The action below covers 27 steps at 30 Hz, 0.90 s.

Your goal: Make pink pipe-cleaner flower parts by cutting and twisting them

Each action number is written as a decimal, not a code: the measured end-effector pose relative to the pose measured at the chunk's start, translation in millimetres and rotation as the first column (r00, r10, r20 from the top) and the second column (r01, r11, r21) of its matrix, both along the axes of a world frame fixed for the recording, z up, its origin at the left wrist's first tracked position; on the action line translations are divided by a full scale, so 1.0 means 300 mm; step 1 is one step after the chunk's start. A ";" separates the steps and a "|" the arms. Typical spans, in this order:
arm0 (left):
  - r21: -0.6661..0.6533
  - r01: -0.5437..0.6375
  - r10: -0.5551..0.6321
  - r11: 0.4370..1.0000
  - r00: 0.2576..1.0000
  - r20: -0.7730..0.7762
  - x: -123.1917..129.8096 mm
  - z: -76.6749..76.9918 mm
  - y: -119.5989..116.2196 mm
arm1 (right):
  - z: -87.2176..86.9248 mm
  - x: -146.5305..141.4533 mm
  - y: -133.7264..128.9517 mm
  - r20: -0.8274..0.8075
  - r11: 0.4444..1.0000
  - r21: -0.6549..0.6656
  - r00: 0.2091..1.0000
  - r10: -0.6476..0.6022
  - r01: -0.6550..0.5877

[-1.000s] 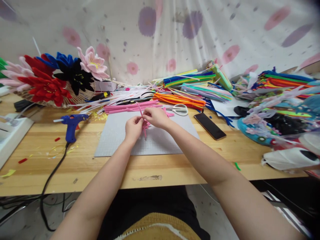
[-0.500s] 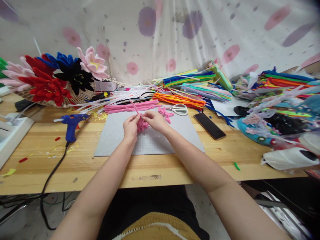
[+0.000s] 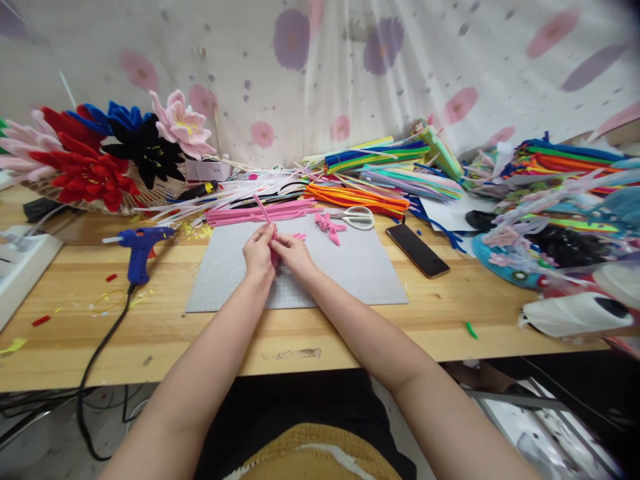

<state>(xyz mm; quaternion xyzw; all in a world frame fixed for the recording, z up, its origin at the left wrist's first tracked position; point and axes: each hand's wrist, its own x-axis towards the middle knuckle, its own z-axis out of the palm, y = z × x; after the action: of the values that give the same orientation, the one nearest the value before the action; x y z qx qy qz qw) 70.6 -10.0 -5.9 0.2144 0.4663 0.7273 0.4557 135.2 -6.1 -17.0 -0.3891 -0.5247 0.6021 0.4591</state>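
Observation:
Above the grey cutting mat (image 3: 330, 280), my left hand (image 3: 259, 252) is closed around a pink pipe cleaner (image 3: 261, 208), whose free end sticks up past the fingers. My right hand (image 3: 293, 253) meets it from the right, its fingers pinched on the same pink piece; the part between the hands is mostly hidden. A bit of pink shows just behind the right fingers. Further right on the mat lies a pink bow-like piece (image 3: 330, 228), beside white-handled scissors (image 3: 357, 217). A bundle of pink pipe cleaners (image 3: 225, 217) stretches along the mat's far edge.
A blue glue gun (image 3: 140, 253) stands at left, its cord hanging over the table edge. A phone (image 3: 417, 250) lies right of the mat. Fuzzy flowers (image 3: 95, 177) fill the back left, orange pipe cleaners (image 3: 357, 199) the back. A white thread cone (image 3: 575, 315) lies at right.
My right hand has shifted left, closer against my left hand. The pink loops that hung below the fingers are now mostly covered by the hands. The view has moved slightly.

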 end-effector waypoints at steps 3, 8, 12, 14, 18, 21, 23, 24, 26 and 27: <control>-0.057 0.030 -0.043 0.998 0.969 -0.241 -0.008 0.001 -0.006 | 0.002 0.017 0.011 -0.044 0.994 -0.106 0.999 -0.019 0.015; 0.244 -0.136 0.279 0.960 0.429 -0.859 -0.111 0.046 -0.034 | 0.026 0.081 0.018 -0.118 0.964 -0.197 0.981 0.155 -0.176; 0.221 0.004 0.220 0.975 0.052 -0.974 -0.178 0.060 -0.032 | 0.060 0.148 0.022 -0.092 0.946 -0.108 0.951 0.296 -0.305; 0.178 0.006 0.178 0.984 -0.012 -0.984 -0.177 0.051 -0.028 | 0.070 0.173 0.032 -0.046 0.961 -0.087 0.965 0.259 -0.262; -0.007 0.033 -0.006 0.999 -0.048 -0.999 -0.115 0.029 -0.047 | 0.056 0.186 0.063 -0.067 0.993 -0.070 0.994 0.087 -0.092; -0.089 0.054 -0.088 0.995 -0.020 -0.996 -0.053 0.023 -0.078 | 0.030 0.164 0.071 -0.118 0.998 -0.047 0.992 -0.035 0.029; -0.123 0.041 -0.122 0.992 -0.031 -0.992 -0.022 0.023 -0.091 | 0.016 0.145 0.066 -0.137 0.994 -0.018 0.984 -0.113 0.112; -0.136 0.034 -0.135 0.990 -0.041 -0.990 -0.011 0.024 -0.095 | 0.011 0.136 0.063 -0.139 0.989 -0.006 0.980 -0.145 0.145; -0.161 0.015 -0.160 0.987 -0.058 -0.985 0.001 0.025 -0.097 | 0.004 0.120 0.055 -0.115 0.983 0.004 0.976 -0.183 0.184; -0.173 0.009 -0.172 0.985 -0.062 -0.983 0.005 0.024 -0.097 | 0.001 0.113 0.052 -0.091 0.982 0.004 0.978 -0.187 0.188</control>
<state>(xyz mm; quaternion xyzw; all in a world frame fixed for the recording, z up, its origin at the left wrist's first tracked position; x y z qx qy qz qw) 72.0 -39.3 1.5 0.6794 0.6755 0.2845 0.0330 169.2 9.5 -16.8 -0.4064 -0.4684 0.5697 0.5394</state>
